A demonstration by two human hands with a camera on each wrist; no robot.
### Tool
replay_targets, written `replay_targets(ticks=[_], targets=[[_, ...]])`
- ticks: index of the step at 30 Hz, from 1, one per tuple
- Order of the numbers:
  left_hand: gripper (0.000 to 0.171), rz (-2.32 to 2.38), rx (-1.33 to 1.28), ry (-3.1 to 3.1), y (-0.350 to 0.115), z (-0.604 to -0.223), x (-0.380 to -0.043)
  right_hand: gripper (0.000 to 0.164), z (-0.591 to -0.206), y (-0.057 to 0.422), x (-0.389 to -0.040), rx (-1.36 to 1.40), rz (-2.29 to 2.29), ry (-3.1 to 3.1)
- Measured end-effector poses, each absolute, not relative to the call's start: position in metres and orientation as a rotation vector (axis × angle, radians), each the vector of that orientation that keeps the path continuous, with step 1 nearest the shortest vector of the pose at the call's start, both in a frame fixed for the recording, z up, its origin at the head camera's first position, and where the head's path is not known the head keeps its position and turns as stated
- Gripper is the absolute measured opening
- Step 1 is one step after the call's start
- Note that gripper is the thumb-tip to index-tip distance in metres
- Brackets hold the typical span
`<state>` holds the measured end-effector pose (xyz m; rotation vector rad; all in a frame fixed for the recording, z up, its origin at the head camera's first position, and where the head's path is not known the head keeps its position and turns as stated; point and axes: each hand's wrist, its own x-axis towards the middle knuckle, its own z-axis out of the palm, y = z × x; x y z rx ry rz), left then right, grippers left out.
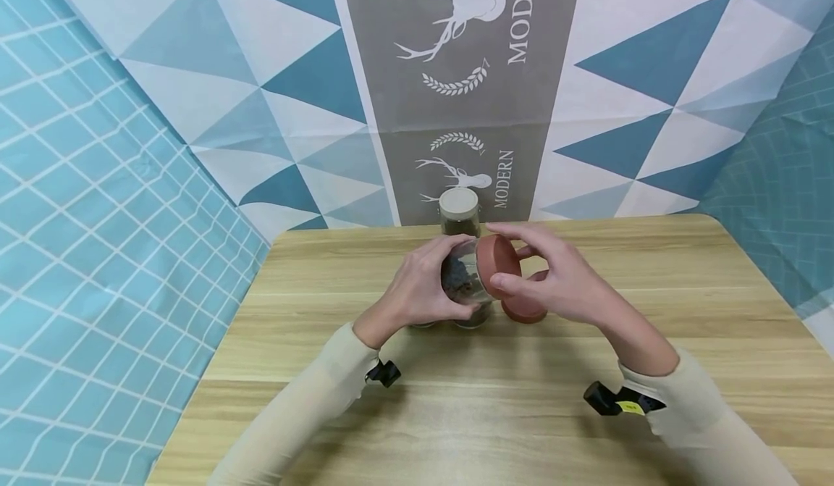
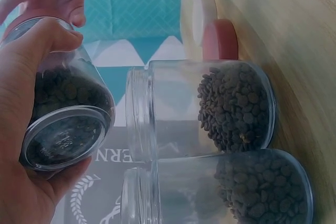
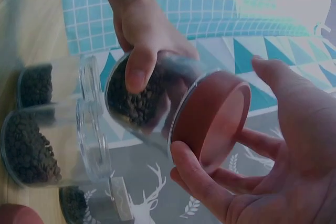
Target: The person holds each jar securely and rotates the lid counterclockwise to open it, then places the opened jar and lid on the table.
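Observation:
My left hand (image 1: 423, 279) grips a tilted glass jar (image 3: 152, 98) by its body, above the table. Dark pellets lie inside this jar. A red lid (image 3: 210, 119) sits on its mouth, facing right. Around that lid curl the fingers of my right hand (image 1: 554, 272), one fingertip right at its rim; in the right wrist view the thumb stands a little off it. Just beyond the held jar, two uncovered glass jars stand side by side, a nearer jar (image 2: 210, 111) and another jar (image 2: 226, 192), both partly filled with dark pellets.
A jar with a white lid (image 1: 459, 202) stands at the table's back edge. Another red lid (image 1: 525, 309) rests on the wooden table (image 1: 456, 406), with a loose white lid (image 2: 205, 19) beside it. Patterned cloth hangs behind and at both sides.

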<state>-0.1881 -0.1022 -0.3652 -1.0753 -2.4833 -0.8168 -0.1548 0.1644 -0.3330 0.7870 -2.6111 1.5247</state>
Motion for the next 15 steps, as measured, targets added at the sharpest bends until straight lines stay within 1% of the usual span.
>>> replay_targets(ticks=[4, 15], targets=[[0.1, -0.799, -1.088, -2.482, -0.1014, -0.3656, -0.1893, 0.068, -0.3336, 0.1612, -0.1554, 0.836, 1.495, -2.589], [0.099, -0.808, -1.089, -2.486, -0.1014, -0.367, -0.1894, 0.069, -0.3355, 0.1605, -0.1568, 0.853, 1.478, -2.585]])
